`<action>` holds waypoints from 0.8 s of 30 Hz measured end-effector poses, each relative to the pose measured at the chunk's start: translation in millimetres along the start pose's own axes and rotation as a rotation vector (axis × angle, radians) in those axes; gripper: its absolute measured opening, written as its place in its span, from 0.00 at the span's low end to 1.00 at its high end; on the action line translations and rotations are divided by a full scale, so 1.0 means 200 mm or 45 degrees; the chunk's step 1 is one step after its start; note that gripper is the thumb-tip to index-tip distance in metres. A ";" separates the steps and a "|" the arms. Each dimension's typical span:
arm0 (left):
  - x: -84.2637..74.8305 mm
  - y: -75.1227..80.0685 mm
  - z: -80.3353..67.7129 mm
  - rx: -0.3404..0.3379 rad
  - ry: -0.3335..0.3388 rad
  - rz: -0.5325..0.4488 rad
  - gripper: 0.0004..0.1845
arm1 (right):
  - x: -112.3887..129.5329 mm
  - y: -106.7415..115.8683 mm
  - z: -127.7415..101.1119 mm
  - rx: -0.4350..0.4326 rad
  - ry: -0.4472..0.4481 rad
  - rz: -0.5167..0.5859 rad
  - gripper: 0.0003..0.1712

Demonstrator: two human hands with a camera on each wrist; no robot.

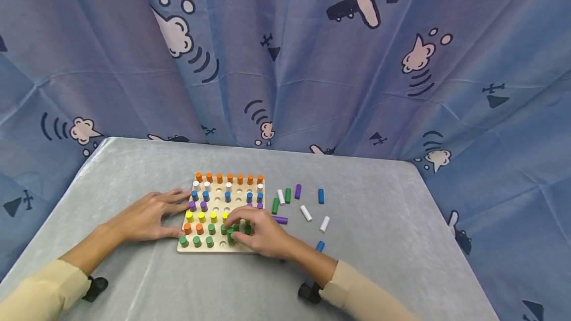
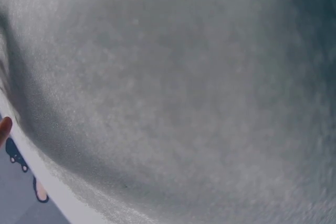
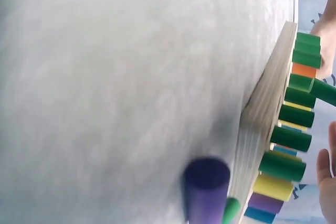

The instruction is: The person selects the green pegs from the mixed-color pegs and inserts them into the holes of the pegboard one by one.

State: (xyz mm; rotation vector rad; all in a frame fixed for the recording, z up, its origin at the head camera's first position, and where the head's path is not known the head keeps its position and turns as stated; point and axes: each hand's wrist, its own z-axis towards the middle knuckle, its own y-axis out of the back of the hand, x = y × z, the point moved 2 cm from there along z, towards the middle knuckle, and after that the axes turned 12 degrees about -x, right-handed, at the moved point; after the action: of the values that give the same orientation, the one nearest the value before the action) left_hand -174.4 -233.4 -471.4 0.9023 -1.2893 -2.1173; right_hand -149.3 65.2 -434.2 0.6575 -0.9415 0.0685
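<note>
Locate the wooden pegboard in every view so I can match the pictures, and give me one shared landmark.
Head: the wooden pegboard is in the lower half, left of centre.
Left wrist: not in this picture.
Right wrist: along the right side, seen nearly edge-on, reaching down to the bottom edge.
Shared landmark: the grey tabletop, visible in all three.

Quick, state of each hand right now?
Left hand: open, at the left edge of the board.
Right hand: closed, holding a green peg.
</note>
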 end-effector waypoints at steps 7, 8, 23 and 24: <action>-0.01 0.00 0.00 0.006 0.011 -0.012 0.40 | 0.00 -0.06 0.01 0.043 -0.037 0.006 0.13; -0.01 0.01 0.00 0.007 0.013 -0.013 0.40 | 0.00 -0.07 0.01 0.049 -0.046 0.008 0.13; -0.01 0.00 0.01 0.007 0.011 -0.019 0.40 | -0.03 -0.11 0.00 0.038 0.043 -0.100 0.12; -0.01 0.00 0.01 0.007 0.012 -0.018 0.40 | -0.03 -0.11 0.00 0.035 0.043 -0.109 0.12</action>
State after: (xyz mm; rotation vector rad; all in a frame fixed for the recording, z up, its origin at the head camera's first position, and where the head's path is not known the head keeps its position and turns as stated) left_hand -174.3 -232.4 -469.9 0.9251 -1.2886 -2.1192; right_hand -145.7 48.2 -448.8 0.7193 -0.8803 0.0170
